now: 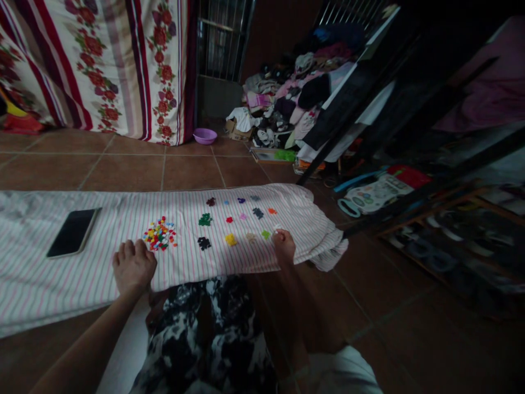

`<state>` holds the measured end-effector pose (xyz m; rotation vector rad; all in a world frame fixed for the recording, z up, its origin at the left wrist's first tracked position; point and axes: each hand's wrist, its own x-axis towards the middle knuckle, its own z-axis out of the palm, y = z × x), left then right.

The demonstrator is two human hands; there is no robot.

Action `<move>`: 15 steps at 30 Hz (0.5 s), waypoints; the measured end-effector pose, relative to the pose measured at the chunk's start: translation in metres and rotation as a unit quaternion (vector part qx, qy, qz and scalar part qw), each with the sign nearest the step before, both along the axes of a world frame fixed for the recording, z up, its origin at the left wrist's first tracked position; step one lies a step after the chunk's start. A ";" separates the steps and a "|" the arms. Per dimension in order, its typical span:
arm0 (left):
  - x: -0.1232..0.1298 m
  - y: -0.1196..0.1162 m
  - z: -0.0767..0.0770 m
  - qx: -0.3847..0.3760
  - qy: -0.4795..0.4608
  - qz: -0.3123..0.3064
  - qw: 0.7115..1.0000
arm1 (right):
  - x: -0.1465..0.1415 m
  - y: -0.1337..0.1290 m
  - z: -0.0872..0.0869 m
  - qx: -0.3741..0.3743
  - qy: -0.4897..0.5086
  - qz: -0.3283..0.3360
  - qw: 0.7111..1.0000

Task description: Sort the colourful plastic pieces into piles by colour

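**Both hands at the striped cloth (186,262), among small coloured pieces**

From my head view, I have a bench covered by the pink-and-grey striped cloth running across the middle of the frame. My left hand (134,265) is at centre-left, back up, with its fingers bent down toward the cloth just beside a mixed pile (159,235) of red, yellow, blue, white, green and orange pieces. I cannot tell whether anything is under those fingers.

My right hand (284,244) is right of centre, its fingers drawn narrow at some white pieces (276,231). I cannot tell whether one is pinched between them.

Between the hands, pieces lie grouped by colour in rough rows. The far row has dark brown (210,202), light blue (226,203), dark blue (241,201) and grey (255,198) pieces. The middle row has dark green (205,219), red (229,220), pink (243,216), dark grey (257,213) and orange (272,210) ones. Nearest me are black (204,243), yellow (230,239), beige (250,237) and lime green (265,235) ones, with the white pieces at the right end.

A phone (74,233) with a dark screen lies on the cloth at left. On the tiled floor (127,172) beyond, I see a purple basin (205,135) near a flowered curtain (98,65), and heaped clothes (295,98) at upper centre-right. Any markings on the white-and-red toy (381,191) at right are too small and dim to read.
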<state>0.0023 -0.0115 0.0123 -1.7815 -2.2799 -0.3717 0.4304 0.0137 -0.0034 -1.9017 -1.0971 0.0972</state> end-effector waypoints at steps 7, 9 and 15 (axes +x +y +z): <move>0.003 -0.001 0.006 -0.013 -0.013 0.000 1.000 | 0.038 0.007 -0.008 -0.037 -0.038 -0.017 0.998; 0.004 -0.001 0.007 -0.012 -0.009 0.001 1.000 | 0.043 0.011 -0.008 -0.050 -0.043 -0.024 0.998; 0.003 -0.001 0.006 -0.019 0.030 0.002 0.999 | 0.054 0.024 -0.010 -0.073 -0.082 -0.043 0.993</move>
